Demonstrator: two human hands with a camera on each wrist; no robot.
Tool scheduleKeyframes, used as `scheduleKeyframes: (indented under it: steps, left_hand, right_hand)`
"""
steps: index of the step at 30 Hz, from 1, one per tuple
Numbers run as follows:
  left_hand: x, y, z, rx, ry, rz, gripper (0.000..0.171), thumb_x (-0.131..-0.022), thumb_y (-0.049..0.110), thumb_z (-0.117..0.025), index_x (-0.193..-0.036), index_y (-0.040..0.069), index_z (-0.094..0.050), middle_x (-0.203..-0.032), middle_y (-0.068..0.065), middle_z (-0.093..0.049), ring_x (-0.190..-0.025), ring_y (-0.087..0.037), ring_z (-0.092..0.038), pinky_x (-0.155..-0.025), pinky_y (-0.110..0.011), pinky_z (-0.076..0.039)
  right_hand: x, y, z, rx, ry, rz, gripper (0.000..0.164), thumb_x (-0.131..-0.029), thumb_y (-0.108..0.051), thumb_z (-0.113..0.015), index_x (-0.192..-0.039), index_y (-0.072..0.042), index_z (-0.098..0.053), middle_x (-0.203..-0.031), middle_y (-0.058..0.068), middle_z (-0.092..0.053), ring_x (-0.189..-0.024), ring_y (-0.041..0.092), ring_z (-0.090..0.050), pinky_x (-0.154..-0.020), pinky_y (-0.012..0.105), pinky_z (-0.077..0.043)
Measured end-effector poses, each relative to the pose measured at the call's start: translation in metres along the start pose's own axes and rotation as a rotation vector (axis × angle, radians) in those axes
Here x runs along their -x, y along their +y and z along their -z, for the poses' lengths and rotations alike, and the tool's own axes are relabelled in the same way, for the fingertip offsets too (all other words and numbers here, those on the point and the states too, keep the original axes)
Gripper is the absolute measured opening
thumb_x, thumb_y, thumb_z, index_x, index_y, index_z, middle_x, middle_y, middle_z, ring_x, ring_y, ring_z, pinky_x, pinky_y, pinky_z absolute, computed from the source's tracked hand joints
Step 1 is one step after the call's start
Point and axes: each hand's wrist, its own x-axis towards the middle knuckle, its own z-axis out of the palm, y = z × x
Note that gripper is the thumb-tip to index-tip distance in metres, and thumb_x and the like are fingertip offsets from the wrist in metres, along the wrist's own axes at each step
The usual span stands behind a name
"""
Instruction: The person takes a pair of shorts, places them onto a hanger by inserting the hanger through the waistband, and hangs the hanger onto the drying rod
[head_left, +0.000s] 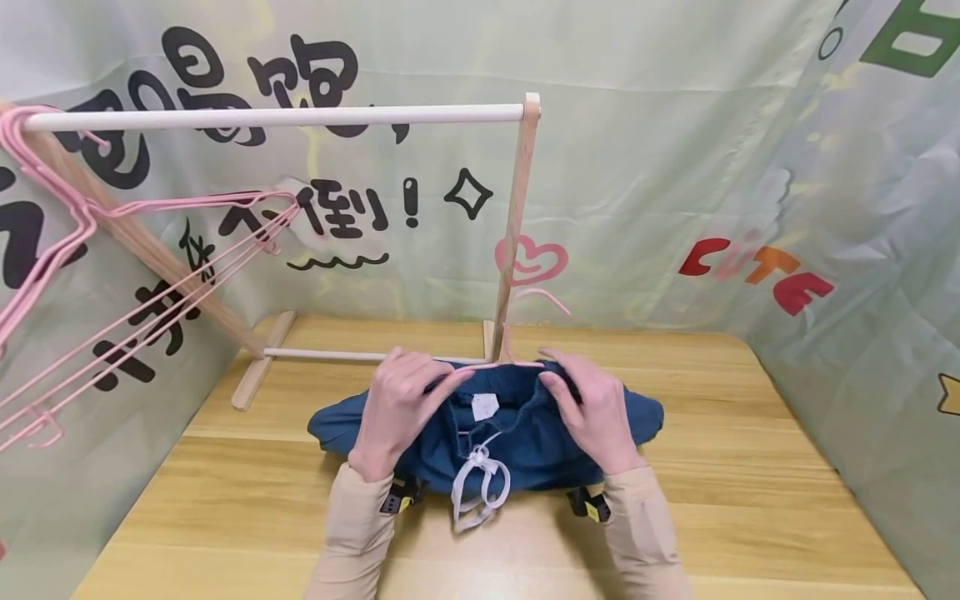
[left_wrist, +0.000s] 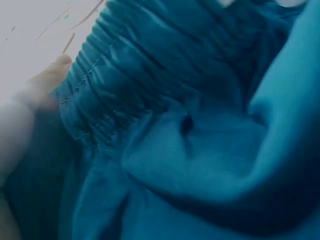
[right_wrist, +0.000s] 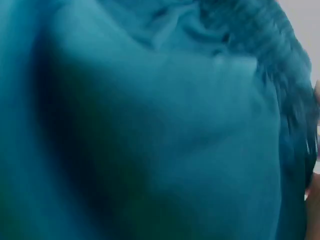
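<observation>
Dark blue pants (head_left: 540, 467) with a gathered waistband and a bow-tied white drawstring (head_left: 480, 483) are held up just over the table, waist opening upward. A pink hanger (head_left: 525, 364) lies along the back of the waistband, its hook rising toward the rack post. My left hand (head_left: 397, 404) pinches the waistband and hanger at the left; my right hand (head_left: 596, 408) does the same at the right. The left wrist view shows the gathered waistband (left_wrist: 115, 65) by the thumb. Blue cloth (right_wrist: 200, 120) fills most of the right wrist view, fingers at its edge.
Behind the pants stands a wooden rack with a white top rod (head_left: 315, 118) and a right post (head_left: 519, 200). Several pink hangers (head_left: 202, 200) hang at the rod's left end. The wooden table (head_left: 750, 467) is bordered by a printed curtain (head_left: 637, 167).
</observation>
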Motion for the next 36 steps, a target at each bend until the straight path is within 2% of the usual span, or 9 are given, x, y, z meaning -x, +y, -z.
scheduleKeyframes:
  steps: [3,7,12,17,20,23,27,31,36]
  left_hand:
    - [0.001,-0.006,0.005,-0.013,0.080,0.018,0.033,-0.096,0.034,-0.068,-0.077,0.009,-0.074,-0.065,-0.001,-0.064,-0.061,-0.016,-0.061,-0.068,-0.032,-0.042]
    - [0.001,-0.013,0.011,-0.049,0.171,0.040,0.033,-0.097,0.033,-0.067,-0.079,0.006,-0.074,-0.066,-0.004,-0.062,-0.063,-0.021,-0.059,-0.074,-0.037,-0.042]
    - [0.001,-0.016,0.016,-0.096,0.231,0.091,0.033,-0.096,0.033,-0.068,-0.080,0.004,-0.072,-0.071,-0.007,-0.060,-0.072,-0.026,-0.058,-0.081,-0.043,-0.041]
    - [0.001,-0.017,0.017,-0.124,0.250,0.133,0.034,-0.095,0.035,-0.068,-0.080,0.004,-0.072,-0.079,-0.010,-0.062,-0.077,-0.029,-0.058,-0.083,-0.047,-0.042]
    - [0.002,-0.017,0.016,-0.142,0.253,0.149,0.035,-0.095,0.035,-0.068,-0.080,0.004,-0.072,-0.083,-0.012,-0.062,-0.079,-0.031,-0.057,-0.084,-0.048,-0.042]
    - [0.002,-0.018,0.015,-0.156,0.259,0.171,0.036,-0.096,0.036,-0.067,-0.081,0.004,-0.072,-0.085,-0.012,-0.064,-0.080,-0.031,-0.057,-0.085,-0.048,-0.042]
    - [0.002,-0.018,0.016,-0.169,0.266,0.201,0.036,-0.096,0.038,-0.067,-0.082,0.005,-0.073,-0.084,-0.011,-0.066,-0.080,-0.031,-0.056,-0.086,-0.048,-0.041]
    - [0.002,-0.019,0.018,-0.172,0.276,0.214,0.035,-0.094,0.038,-0.068,-0.082,0.006,-0.074,-0.082,-0.010,-0.068,-0.079,-0.030,-0.055,-0.087,-0.048,-0.040]
    - [0.003,-0.022,0.021,-0.182,0.283,0.230,0.034,-0.093,0.040,-0.069,-0.082,0.008,-0.075,-0.081,-0.008,-0.069,-0.079,-0.030,-0.057,-0.090,-0.049,-0.039]
  right_hand:
    - [0.001,0.009,0.008,0.031,-0.012,-0.068,0.030,-0.104,-0.027,-0.055,-0.122,-0.007,-0.070,-0.109,0.013,-0.075,-0.102,0.030,-0.069,-0.090,0.042,-0.048]
    - [0.002,0.020,0.017,0.043,0.006,-0.134,0.021,-0.101,-0.014,-0.059,-0.116,-0.007,-0.072,-0.104,0.014,-0.074,-0.101,0.033,-0.065,-0.088,0.044,-0.039]
    - [0.004,0.030,0.023,-0.031,0.036,-0.178,0.018,-0.098,-0.004,-0.061,-0.111,-0.005,-0.073,-0.100,0.014,-0.074,-0.100,0.030,-0.065,-0.094,0.032,-0.042]
    - [0.005,0.033,0.024,-0.183,0.080,-0.196,0.018,-0.093,0.009,-0.061,-0.101,0.001,-0.074,-0.093,0.018,-0.073,-0.096,0.008,-0.067,-0.094,0.014,-0.046]
    - [0.005,0.031,0.024,-0.248,0.123,-0.266,0.015,-0.092,0.011,-0.062,-0.095,0.003,-0.075,-0.089,0.019,-0.073,-0.093,-0.007,-0.064,-0.088,0.011,-0.047]
    - [0.005,0.029,0.022,-0.289,0.169,-0.380,0.013,-0.093,0.009,-0.063,-0.092,0.005,-0.075,-0.086,0.001,-0.074,-0.087,-0.011,-0.063,-0.082,0.008,-0.047]
    - [0.004,0.027,0.021,-0.316,0.233,-0.495,0.012,-0.094,0.010,-0.060,-0.090,0.012,-0.072,-0.082,-0.024,-0.065,-0.074,-0.009,-0.058,-0.071,0.009,-0.044]
    - [0.003,0.028,0.021,-0.311,0.271,-0.551,0.015,-0.096,0.006,-0.059,-0.089,0.013,-0.070,-0.074,-0.027,-0.060,-0.064,-0.007,-0.051,-0.062,0.011,-0.039]
    - [0.003,0.030,0.024,-0.320,0.290,-0.622,0.018,-0.098,-0.002,-0.062,-0.090,0.011,-0.071,-0.070,-0.024,-0.059,-0.060,-0.005,-0.050,-0.059,0.012,-0.039]
